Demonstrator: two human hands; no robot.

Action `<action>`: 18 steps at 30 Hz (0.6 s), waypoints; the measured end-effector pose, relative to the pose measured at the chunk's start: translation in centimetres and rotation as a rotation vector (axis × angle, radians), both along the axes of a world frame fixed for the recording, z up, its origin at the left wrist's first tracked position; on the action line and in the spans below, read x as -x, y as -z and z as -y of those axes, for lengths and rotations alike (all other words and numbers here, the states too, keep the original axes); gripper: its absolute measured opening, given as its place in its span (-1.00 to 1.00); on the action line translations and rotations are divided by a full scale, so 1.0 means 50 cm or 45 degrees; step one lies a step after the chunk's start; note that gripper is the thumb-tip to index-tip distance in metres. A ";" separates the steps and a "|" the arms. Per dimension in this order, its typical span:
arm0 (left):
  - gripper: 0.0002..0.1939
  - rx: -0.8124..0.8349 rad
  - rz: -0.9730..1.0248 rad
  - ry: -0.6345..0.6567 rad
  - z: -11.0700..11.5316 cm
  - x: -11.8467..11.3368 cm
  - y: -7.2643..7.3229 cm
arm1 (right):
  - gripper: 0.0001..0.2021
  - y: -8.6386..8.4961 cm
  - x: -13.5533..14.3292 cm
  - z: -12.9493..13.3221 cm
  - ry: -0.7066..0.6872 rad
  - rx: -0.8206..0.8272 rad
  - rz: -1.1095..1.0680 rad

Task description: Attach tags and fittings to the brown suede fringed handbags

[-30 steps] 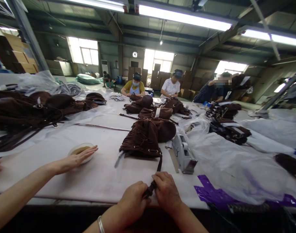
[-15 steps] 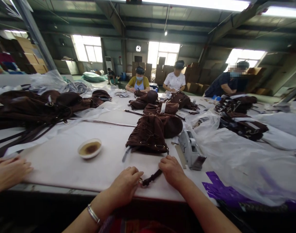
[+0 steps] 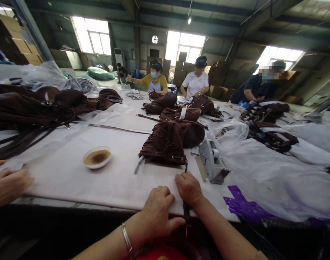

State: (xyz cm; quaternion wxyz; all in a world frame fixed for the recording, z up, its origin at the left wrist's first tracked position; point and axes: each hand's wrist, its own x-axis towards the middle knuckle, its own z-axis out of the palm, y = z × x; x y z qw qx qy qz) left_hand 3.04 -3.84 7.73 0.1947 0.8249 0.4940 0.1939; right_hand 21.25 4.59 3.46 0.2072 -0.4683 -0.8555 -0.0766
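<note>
A dark brown fringed bag point(image 3: 167, 144) lies on the table in front of me, with metal eyelets along its near edge. From its near right corner a narrow strap point(image 3: 186, 209) runs under my right hand point(image 3: 189, 189), which is closed on it. Below that hand the strap's end, with a small metal piece, hangs over the table edge. My left hand point(image 3: 158, 206) is beside it, thumb stretched towards the strap and apart from the fingers; whether the thumb touches the strap is unclear.
A white dish point(image 3: 97, 157) of brown liquid stands left of the bag. A grey tape dispenser point(image 3: 212, 162) is at the right, near purple tape point(image 3: 243, 206) and plastic sheeting. Another person's hand point(image 3: 12, 184) rests at the left edge. More brown bags point(image 3: 26, 108) lie farther back; several co-workers are beyond.
The strap end has swung from between my hands to hang down over the table edge. My left hand has let go of the metal ring and moved right.
</note>
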 end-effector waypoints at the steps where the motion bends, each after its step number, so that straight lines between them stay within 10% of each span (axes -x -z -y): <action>1: -0.47 0.002 -0.013 -0.021 -0.002 -0.016 0.005 | -0.78 0.007 0.011 -0.004 0.028 -0.023 -0.035; 10: -0.40 0.278 -0.276 -0.059 -0.047 -0.087 0.056 | -0.66 0.018 -0.006 -0.033 -0.191 0.304 -0.309; 18: -0.72 0.164 -0.484 -0.126 -0.091 0.010 0.033 | -0.70 -0.047 -0.080 -0.053 -0.157 0.254 0.033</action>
